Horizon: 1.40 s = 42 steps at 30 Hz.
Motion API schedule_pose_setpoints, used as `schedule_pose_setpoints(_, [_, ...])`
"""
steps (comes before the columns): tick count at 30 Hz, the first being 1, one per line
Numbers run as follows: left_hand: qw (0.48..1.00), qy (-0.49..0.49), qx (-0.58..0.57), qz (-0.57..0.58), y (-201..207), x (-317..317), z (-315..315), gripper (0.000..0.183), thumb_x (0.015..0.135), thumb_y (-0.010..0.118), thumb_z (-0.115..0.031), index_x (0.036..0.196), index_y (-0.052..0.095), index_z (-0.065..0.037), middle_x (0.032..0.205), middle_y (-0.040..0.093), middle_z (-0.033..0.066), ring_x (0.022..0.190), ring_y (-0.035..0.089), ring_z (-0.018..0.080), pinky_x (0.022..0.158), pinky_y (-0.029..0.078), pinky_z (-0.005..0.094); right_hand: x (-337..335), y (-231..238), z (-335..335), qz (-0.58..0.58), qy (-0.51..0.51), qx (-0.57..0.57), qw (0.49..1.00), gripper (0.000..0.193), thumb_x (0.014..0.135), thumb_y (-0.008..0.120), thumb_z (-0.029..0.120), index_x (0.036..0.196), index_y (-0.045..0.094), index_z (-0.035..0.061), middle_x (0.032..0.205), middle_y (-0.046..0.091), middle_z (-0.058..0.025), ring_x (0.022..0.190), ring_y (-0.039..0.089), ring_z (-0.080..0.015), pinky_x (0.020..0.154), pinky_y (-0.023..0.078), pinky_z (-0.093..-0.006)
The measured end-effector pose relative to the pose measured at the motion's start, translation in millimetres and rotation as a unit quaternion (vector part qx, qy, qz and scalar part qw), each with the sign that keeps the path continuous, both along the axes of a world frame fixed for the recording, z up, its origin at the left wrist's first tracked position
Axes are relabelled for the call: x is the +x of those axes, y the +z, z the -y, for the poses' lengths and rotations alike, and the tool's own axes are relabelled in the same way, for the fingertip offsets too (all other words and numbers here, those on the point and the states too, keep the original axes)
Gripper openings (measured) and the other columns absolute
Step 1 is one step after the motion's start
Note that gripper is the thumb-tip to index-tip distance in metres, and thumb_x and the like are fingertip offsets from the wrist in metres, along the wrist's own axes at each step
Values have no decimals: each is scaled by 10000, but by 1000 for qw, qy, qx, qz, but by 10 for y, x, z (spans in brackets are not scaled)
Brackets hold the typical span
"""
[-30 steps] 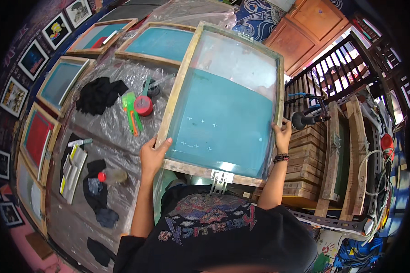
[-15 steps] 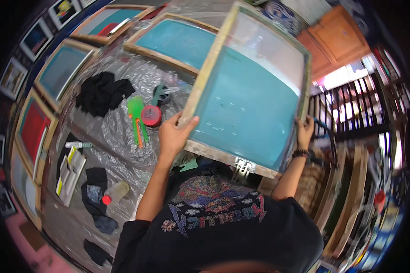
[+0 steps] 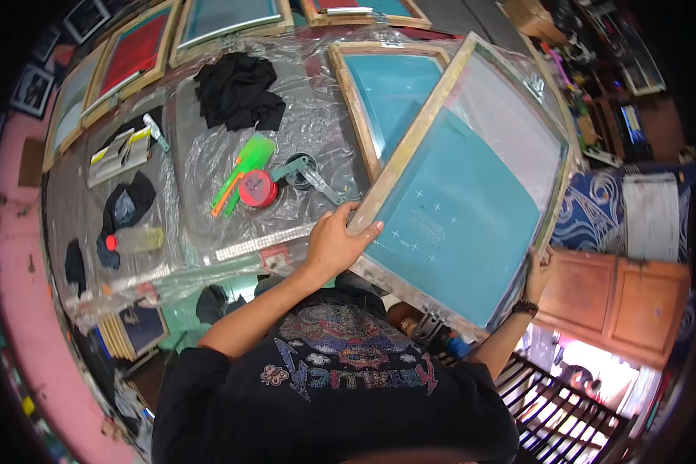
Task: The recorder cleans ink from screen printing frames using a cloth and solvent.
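Both my hands hold a wood-framed screen printing screen tilted in front of me. Its mesh is mostly teal with small cross marks, and a paler strip runs along the far side. My left hand grips its near left edge, thumb on top. My right hand is closed round the right edge, its fingers partly hidden. Behind it, a second teal screen rests on the table, partly covered. Left of my left hand stand a red-lidded jar, a green spatula and a dark container.
A plastic-covered table extends to the left. On it lie a crumpled black cloth and a red-capped bottle. More framed screens line its far edge. To my right are a wooden cabinet and a dark slatted rack.
My view has turned left toward the table, and the held screen has come over the table's right part. Both hands keep their grip on it.
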<state>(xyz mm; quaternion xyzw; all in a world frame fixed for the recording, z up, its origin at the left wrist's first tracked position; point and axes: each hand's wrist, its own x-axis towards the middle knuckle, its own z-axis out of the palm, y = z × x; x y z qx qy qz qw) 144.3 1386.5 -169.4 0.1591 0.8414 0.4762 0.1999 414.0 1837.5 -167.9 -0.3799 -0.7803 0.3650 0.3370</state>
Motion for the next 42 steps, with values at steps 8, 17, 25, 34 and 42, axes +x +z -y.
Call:
schedule_pose_setpoints(8, [992,118,-35,3,-106,383,-712,630,885,719,-456,1220,585,61,1038,696,273,957,693,411,848,527,470,-1552,-211,-1402,99,183,-74,975,449,887,708,116,1268,497,7,923,701,-133,796,632,-140,704,492,-270])
schedule_pose_setpoints(17, [973,210,-79,46,-203,651,-1030,628,889,703,-471,1202,576,59,1020,693,288,965,682,441,841,524,490,-2574,-563,-1838,117,297,-66,945,438,872,710,89,1248,505,-5,898,694,-122,776,629,-133,678,486,-269])
schedule_pose_setpoints(25, [963,244,-100,64,-394,700,-1284,652,889,694,-498,1199,561,60,1003,687,299,945,677,457,828,522,500,-3037,-648,-1890,107,346,-82,929,439,863,706,84,1249,511,5,891,691,-129,750,623,-137,651,475,-271])
schedule_pose_setpoints(34, [963,248,-94,54,-611,714,-1477,726,871,689,-548,1228,536,65,969,674,307,940,662,462,833,518,514,-3261,-800,-2066,112,366,-92,919,436,856,694,71,1249,516,14,911,687,-137,759,615,-141,653,473,-272])
schedule_pose_setpoints(42, [961,246,-95,76,-592,646,-1534,748,883,688,-540,1262,527,85,1035,674,315,978,672,443,854,523,493,-3331,-937,-2091,136,363,-104,916,420,859,703,77,1234,521,30,914,691,-127,768,615,-134,656,470,-274])
